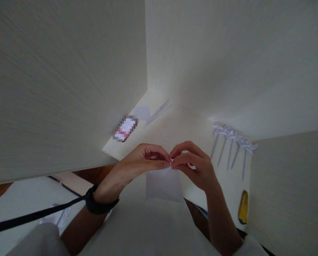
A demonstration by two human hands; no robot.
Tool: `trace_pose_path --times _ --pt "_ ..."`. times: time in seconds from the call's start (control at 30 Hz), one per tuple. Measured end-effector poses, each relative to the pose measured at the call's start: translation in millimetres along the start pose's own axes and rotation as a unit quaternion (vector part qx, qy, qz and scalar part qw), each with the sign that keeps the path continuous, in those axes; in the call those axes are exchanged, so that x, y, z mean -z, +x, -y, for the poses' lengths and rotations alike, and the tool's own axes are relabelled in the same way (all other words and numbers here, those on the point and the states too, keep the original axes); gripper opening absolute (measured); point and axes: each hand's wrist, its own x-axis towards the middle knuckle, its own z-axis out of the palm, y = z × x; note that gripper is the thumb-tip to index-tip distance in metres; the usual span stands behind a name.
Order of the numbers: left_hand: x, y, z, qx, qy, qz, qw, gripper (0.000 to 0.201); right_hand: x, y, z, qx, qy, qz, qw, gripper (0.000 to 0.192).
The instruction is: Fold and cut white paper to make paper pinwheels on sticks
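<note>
Left hand (149,161), black band (101,205) at wrist, and right hand (197,165) meet fingertip to fingertip, both pinching white paper (164,186) by its upper edge. Beyond paper and leftward, on desk (187,128): phone (126,128), small sheet (141,113), thin sticks (157,113). Right of paper: five folded pinwheels (230,133) on stems; farther right, yellow tool (243,206).

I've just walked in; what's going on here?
A person's left hand and right hand pinch a white paper sheet at its upper edge, fingertips close together. To the right lie paper pinwheels in a row, with a yellow tool nearer the person. Loose sticks and a phone lie to the left.
</note>
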Motion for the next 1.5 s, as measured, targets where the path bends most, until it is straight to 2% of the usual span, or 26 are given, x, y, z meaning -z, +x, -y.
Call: trace_pose_path --times 0.27,0.4,0.57,0.7,0.93,1.5 --pt "-3.4 0.8 -2.9 0.009 -0.006 -0.031 0.999 0.007 -1.8 -0.9 -0.7 -0.005 -0.047 0.005 0.999 0.006" --pt "-6.6 -0.1 -4.4 -0.025 0.022 -0.038 0.999 0.005 -2.9 -2.6 -0.9 -0.006 -0.084 -0.007 0.996 0.007" --pt "-13.6 -3.1 -4.2 -0.059 0.083 -0.091 0.991 0.003 -4.0 -2.9 -0.6 -0.011 -0.107 -0.018 0.994 0.007" --pt "-17.0 -3.1 -2.9 -0.09 0.122 -0.109 0.982 0.004 -5.6 -4.6 1.0 -0.022 -0.104 -0.034 0.994 0.007" --pt "-21.8 -6.1 -7.0 -0.098 0.172 -0.134 0.971 0.009 -10.5 -9.0 2.7 -0.025 -0.099 -0.08 0.992 0.009" --pt "-16.7 -9.2 -4.7 -0.127 0.222 -0.093 0.962 0.007 -20.8 -15.1 -1.7 -0.035 -0.029 -0.157 0.986 0.002"
